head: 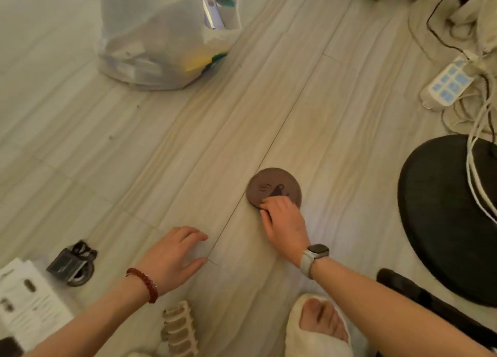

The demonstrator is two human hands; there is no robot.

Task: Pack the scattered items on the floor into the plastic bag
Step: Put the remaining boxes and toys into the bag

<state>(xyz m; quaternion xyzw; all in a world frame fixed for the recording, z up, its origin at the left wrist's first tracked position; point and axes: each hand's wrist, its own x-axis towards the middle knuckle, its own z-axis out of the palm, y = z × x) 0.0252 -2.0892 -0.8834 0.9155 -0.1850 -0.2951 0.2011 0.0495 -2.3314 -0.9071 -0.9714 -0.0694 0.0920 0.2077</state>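
A round brown coaster with a dark printed figure lies flat on the pale wooden floor. My right hand, with a watch on the wrist, has its fingertips curled on the coaster's near edge. My left hand, with a red bead bracelet, hovers over bare floor with fingers spread and holds nothing. The translucent plastic bag stands at the top left, partly filled, with a blue-white tube and yellow and green items showing inside.
A black bundle of hair ties and a dark packet, a white leaflet and a beige ridged tray lie at the lower left. A black round base, a power strip with cables and my slippered foot are on the right.
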